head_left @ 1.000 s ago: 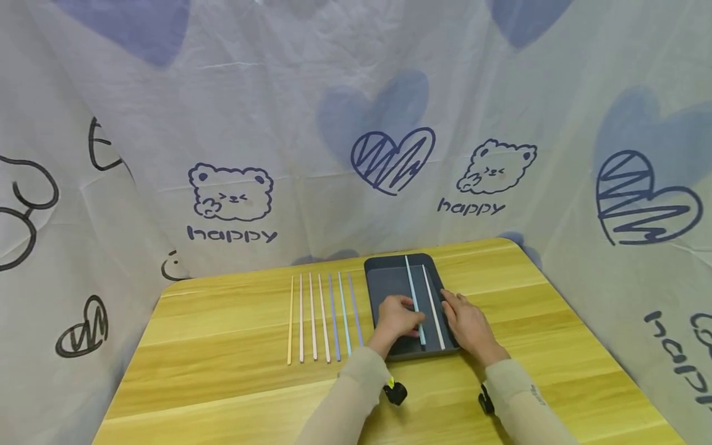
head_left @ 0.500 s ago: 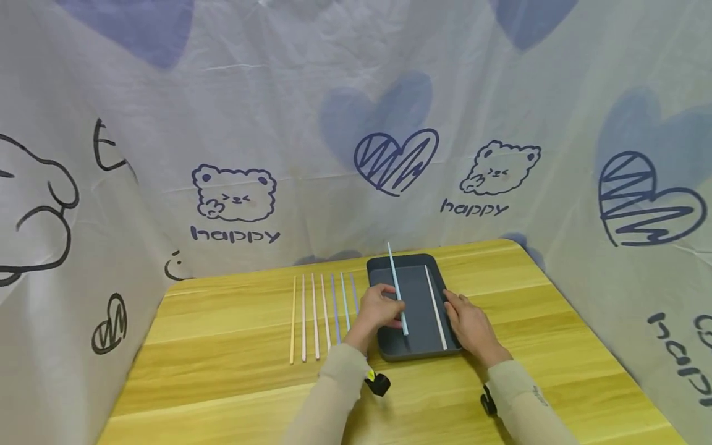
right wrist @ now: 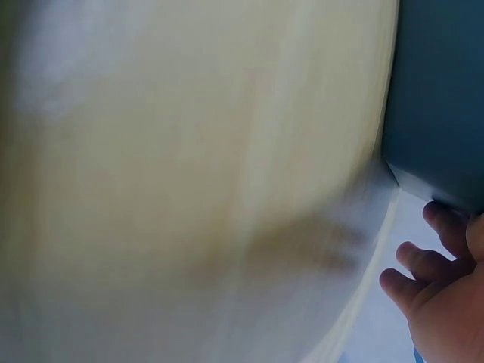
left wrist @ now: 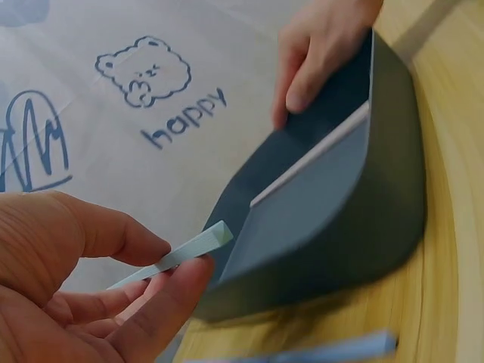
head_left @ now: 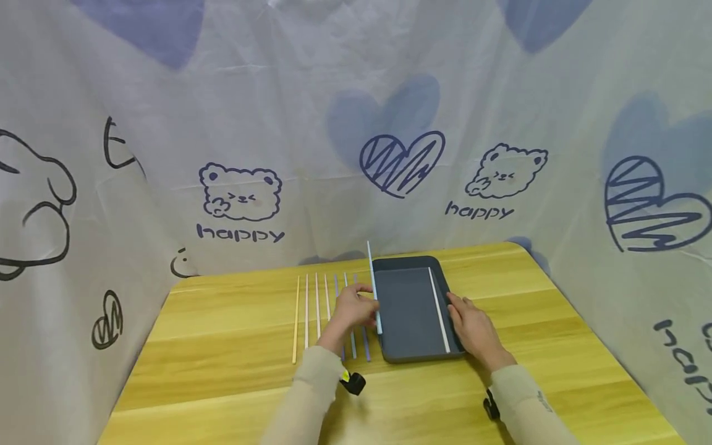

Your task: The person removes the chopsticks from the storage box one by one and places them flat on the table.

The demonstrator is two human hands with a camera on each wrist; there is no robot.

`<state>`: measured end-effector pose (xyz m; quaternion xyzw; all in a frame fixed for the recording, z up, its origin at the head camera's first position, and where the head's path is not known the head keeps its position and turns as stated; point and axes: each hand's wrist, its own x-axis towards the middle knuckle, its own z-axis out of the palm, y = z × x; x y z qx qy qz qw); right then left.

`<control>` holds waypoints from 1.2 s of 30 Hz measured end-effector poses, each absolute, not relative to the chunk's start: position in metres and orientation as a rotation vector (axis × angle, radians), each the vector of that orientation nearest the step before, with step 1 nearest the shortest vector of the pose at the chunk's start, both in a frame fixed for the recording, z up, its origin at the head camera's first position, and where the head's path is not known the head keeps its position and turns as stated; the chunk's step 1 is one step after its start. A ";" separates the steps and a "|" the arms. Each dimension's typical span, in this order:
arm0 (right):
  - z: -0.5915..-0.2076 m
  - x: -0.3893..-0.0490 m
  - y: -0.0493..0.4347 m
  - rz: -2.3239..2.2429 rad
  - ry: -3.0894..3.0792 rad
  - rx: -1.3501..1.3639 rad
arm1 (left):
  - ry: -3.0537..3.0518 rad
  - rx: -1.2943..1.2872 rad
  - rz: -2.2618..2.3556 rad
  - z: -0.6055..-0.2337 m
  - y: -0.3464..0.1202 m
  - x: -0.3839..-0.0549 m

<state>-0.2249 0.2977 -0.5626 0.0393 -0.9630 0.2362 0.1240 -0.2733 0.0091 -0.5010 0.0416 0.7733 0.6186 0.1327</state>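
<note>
My left hand pinches a thin light blue stick between thumb and fingertips. In the left wrist view, the faceted near end of the light blue stick pokes out past the fingertips. Seen from the head, the stick overlaps the left rim of a dark grey rectangular tray. Inside that tray, toward its right wall, lies one pale pinkish-white stick. At the right rim, my right hand holds the tray wall, thumb at the inner side; its other fingers spread outside.
Left of the tray, several sticks lie side by side on the wooden table: a yellow stick at the far left, then pale pink ones, and blue and purple ones partly behind my left hand. A printed curtain surrounds the table's back and sides.
My left hand has lifted the light blue stick from inside the tray and carried it left to the tray's left rim. The right hand keeps its place at the right rim.
</note>
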 end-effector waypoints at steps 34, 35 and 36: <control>-0.569 -0.226 0.298 0.679 -2.794 0.117 | 2.479 -0.162 1.657 -0.515 -0.140 -0.272; -0.569 -0.225 0.298 0.678 -2.794 0.117 | 2.489 -0.164 1.643 -0.515 -0.142 -0.271; -0.568 -0.225 0.297 0.677 -2.794 0.118 | 2.498 -0.167 1.630 -0.516 -0.145 -0.271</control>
